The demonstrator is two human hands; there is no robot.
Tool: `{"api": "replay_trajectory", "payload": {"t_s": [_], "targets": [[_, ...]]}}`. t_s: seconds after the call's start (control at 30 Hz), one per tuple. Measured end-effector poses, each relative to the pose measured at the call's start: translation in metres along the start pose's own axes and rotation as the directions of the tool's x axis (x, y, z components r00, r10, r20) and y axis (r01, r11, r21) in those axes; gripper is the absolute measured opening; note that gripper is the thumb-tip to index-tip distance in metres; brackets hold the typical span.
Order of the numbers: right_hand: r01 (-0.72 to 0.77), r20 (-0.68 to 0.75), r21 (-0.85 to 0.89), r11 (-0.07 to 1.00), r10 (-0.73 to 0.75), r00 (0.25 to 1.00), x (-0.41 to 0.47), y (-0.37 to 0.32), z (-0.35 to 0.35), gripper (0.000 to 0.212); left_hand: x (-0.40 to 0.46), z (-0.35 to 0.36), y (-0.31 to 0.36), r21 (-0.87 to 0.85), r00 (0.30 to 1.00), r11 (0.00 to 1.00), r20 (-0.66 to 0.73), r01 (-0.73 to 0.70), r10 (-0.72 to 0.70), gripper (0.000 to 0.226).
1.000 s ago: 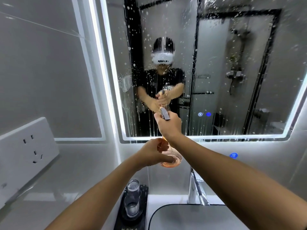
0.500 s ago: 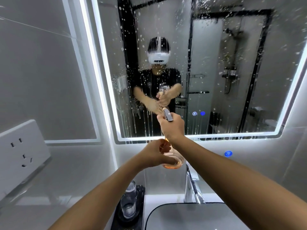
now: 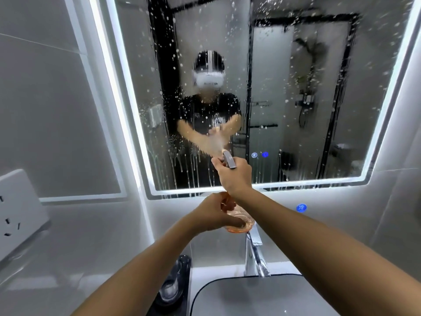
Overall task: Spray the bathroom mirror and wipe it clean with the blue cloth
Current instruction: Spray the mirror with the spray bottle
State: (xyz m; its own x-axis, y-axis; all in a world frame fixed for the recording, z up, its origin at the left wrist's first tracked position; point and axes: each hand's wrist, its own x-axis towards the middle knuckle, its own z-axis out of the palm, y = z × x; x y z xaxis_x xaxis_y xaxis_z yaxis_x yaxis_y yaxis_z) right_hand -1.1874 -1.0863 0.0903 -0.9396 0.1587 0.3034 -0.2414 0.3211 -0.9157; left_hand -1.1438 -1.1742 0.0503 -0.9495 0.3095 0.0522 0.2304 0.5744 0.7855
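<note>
Right now both hands hold a spray bottle (image 3: 239,215) up in front of the mirror (image 3: 284,92), just below its lit bottom edge. Curled round the bottle's top, the right hand (image 3: 234,176) has its fingers closed on the grey spray head (image 3: 229,159), which points at the glass. A pale burst of mist (image 3: 217,140) hangs between the nozzle and the mirror. Wrapped round the clear, orange-tinted base, the left hand (image 3: 214,215) has its fingertips under the bottom. White droplets and thin runs cover the mirror. Below the bottle stands a chrome tap (image 3: 255,256) over a dark-rimmed sink (image 3: 239,297). Left of the sink, a glass (image 3: 170,286) sits on a black tray (image 3: 185,265).
</note>
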Motion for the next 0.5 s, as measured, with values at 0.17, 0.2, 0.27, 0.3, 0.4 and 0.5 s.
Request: {"api": "replay_trajectory", "payload": {"t_s": [0.17, 0.2, 0.27, 0.3, 0.4, 0.5], "targets": [[0.009, -0.032, 0.027, 1.0, -0.008, 0.999, -0.001, 0.005, -0.009, 0.039, 0.003, 0.005, 0.004, 0.021, 1.0, 1.0, 0.005, -0.003, 0.003, 0.038], [0.014, -0.028, 0.027, 1.0, -0.013, 1.0, -0.001, 0.005, -0.011, 0.038, 0.003, 0.006, 0.005, 0.021, 1.0, 1.0, 0.007, -0.002, 0.002, 0.039], [0.014, -0.021, 0.037, 0.999, -0.013, 1.0, -0.001, 0.005, -0.017, 0.036, 0.005, 0.009, 0.006, 0.008, 1.0, 1.0, 0.011, 0.0, 0.0, 0.04], [0.01, -0.021, 0.047, 0.999, -0.009, 1.0, 0.0, 0.006, -0.019, 0.034, 0.006, 0.01, 0.006, 0.005, 1.0, 1.0, 0.009, 0.002, -0.002, 0.041], [-0.001, -0.017, 0.071, 0.998, 0.002, 1.0, 0.001, 0.01, -0.027, 0.032, 0.008, 0.015, 0.01, 0.016, 1.0, 1.0, 0.019, 0.003, -0.003, 0.045], [-0.014, -0.015, 0.082, 0.997, 0.015, 1.0, 0.002, 0.012, -0.034, 0.032, 0.011, 0.019, 0.016, 0.039, 0.999, 0.999, 0.033, -0.006, 0.005, 0.04]]}}
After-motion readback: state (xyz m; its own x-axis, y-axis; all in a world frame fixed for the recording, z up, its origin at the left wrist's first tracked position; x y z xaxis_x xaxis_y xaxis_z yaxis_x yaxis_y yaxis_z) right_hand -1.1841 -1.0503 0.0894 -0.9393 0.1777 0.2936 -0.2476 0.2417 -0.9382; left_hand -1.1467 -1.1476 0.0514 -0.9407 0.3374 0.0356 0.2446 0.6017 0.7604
